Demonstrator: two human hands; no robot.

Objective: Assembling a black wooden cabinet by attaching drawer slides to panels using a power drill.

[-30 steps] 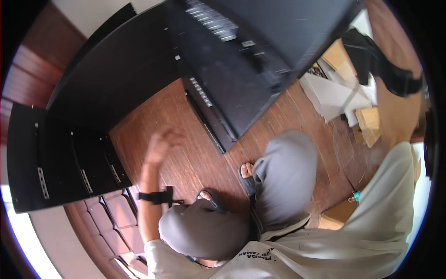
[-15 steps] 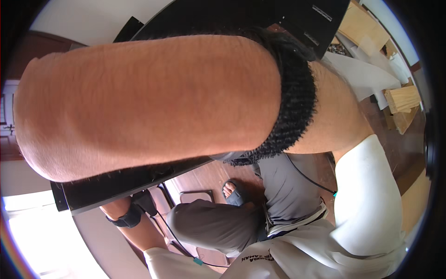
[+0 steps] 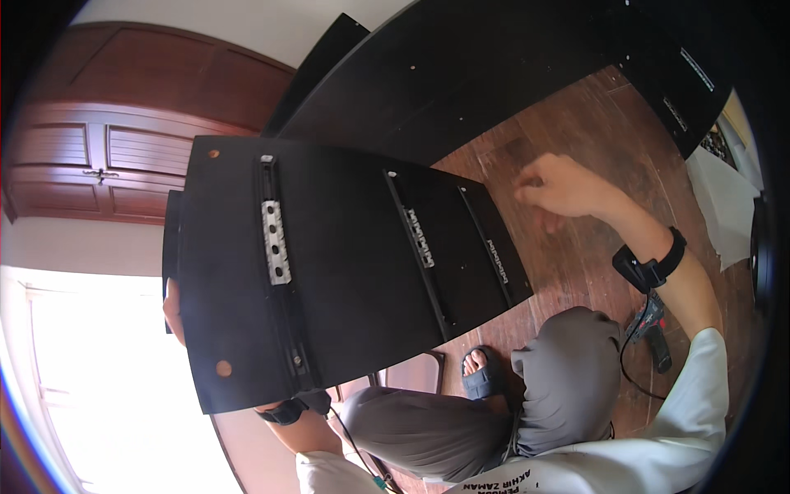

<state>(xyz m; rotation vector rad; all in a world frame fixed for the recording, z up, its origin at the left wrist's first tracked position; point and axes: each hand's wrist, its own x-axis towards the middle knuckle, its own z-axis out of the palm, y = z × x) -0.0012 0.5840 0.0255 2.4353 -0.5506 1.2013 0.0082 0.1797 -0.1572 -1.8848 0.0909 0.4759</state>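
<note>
A black furniture panel (image 3: 350, 272) stands tilted before me, fitted with three drawer slides; the leftmost drawer slide (image 3: 276, 239) shows a perforated pale strip. My left hand (image 3: 172, 313) grips the panel's left edge, with only some fingers showing and the rest hidden behind the board. Beyond the panel's right edge, my right hand (image 3: 564, 189) hangs in the air, apart from the board. Its fingers are loosely curled, apart and slightly blurred, with nothing visible in them.
A larger black cabinet piece (image 3: 469, 74) lies across the back. On the wooden floor (image 3: 510, 148), a power drill (image 3: 654, 333) rests to the right of my knee. White sheet material (image 3: 724, 198) lies at the far right. Dark red wooden cupboard doors (image 3: 99, 156) stand at the left.
My right forearm, which had covered most of the view, has swung back to the right. The panel with the slides is now in plain view, and the left-hand fingers show at its edge.
</note>
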